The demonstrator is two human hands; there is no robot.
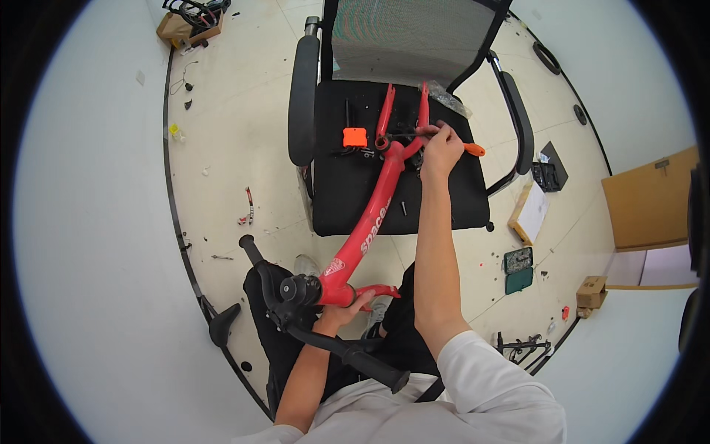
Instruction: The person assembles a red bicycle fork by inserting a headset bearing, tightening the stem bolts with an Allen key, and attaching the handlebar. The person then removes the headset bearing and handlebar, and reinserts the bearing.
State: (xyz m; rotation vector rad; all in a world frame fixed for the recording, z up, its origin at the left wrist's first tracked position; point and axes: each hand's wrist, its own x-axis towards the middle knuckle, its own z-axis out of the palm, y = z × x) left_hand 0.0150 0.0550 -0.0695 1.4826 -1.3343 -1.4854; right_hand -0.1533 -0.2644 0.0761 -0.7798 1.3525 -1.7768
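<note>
A red bicycle frame (381,194) lies slanted, its rear end on the seat of a black office chair (336,203). The black handlebar (318,337) is attached at its near end, over my lap. My left hand (342,314) grips the frame at the front, by the red fork (381,289). My right hand (442,148) is closed around a screwdriver (474,149) with an orange handle. Its thin shaft points left across the frame's rear part; the tip's contact is too small to tell. An orange-and-black tool (355,138) and a small bolt (404,208) lie on the seat.
A clear plastic bag (448,99) lies at the seat's back right. Chair armrests (302,103) flank the work. On the floor are a bike saddle (224,324), a green case (518,271), a white-topped box (529,213), a cardboard box (592,291) and scattered small parts.
</note>
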